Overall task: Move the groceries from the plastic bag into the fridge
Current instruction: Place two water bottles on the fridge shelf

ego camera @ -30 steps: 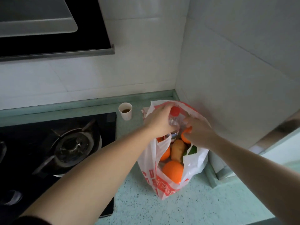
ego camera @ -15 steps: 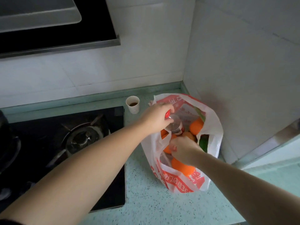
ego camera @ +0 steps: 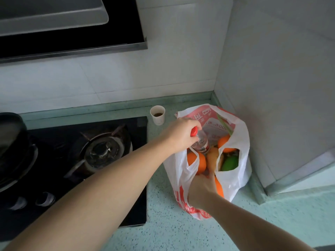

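Head camera looked down on a speckled green bench in the corner of a kitchen, where a white and red plastic bag stood open beside a gas hob and a small paper cup. The left hand had its grip curled round the neck of a clear bottle with a red cap, the bottle standing tilted in the mouth of the bag, its lower part down among the fruit. The right hand was at the near side of the bag, fingers tucked in at the rim; they seemed to pinch the plastic, though I could not tell for certain whether it was the bag or something inside. Within lay an orange, another orange farther back, a pale yellowish fruit between them, and something green showing through the handle hole. No fridge was in sight. To my mind the step was lifting the bottle clear, and doing it well meant drawing it straight up along its own lean while the right hand kept the bag pinned to the bench, so that the plastic did not rise with it and tip the oranges out. A firm hold below the cap would serve better than on the cap itself.
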Tool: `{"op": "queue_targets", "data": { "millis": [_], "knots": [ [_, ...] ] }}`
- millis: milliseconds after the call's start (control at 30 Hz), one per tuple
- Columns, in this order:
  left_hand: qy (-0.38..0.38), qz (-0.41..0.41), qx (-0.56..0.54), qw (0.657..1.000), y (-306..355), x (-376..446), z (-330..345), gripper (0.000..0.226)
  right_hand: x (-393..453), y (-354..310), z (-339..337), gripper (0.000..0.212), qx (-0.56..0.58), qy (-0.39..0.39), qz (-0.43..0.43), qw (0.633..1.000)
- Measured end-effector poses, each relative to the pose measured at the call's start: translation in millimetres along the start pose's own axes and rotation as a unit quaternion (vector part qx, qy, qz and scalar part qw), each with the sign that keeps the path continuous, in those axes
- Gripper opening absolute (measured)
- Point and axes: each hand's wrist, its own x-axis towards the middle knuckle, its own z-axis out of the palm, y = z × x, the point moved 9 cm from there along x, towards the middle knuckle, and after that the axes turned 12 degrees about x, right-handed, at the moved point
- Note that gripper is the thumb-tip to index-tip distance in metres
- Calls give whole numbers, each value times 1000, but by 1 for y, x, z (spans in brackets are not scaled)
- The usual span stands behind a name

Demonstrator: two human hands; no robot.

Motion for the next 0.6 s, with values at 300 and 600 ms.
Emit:
{"op": "queue_targets", "data": {
  "millis": [300,600],
  "knots": [
    [-7,-33,5,999,-2,5,2,27,-17,-6,-64,61,94,99,-76,988],
    [3,-54,11,998,0,7,-14,22,-39,-2,-147,24,211,218,-152,941]
  ]
}}
